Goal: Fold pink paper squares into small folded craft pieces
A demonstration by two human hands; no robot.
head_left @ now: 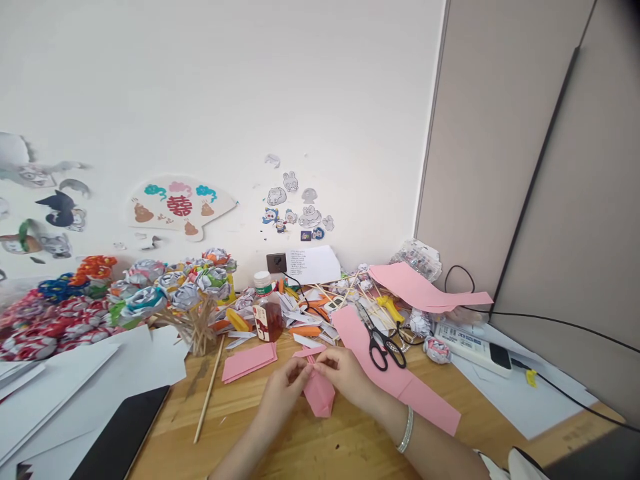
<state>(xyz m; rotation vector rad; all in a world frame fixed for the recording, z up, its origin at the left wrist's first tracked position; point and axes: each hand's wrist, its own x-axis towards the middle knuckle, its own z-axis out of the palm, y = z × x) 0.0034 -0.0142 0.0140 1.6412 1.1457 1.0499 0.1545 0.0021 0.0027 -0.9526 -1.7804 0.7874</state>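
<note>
Bracelet point(407, 430) on right wrist, closest to lens. Right hand point(345, 373) and left hand point(285, 387) both pinching folded pink paper point(320, 397). Fingertips meet at its top edge; pointed body runs toward 6 o'clock between hands, above wooden table point(325, 448). Pink sheets point(249, 360) near, 10 o'clock. Stick point(210, 390) at 9 o'clock. Scissors point(385, 343) at 2 o'clock, lying on long pink strip point(430, 407). Bottle point(267, 313) at 11 o'clock.

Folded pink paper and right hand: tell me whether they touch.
Touching. The head view shows the right hand pinching the folded pink paper at its top edge, no gap; the left hand holds it too.
</note>
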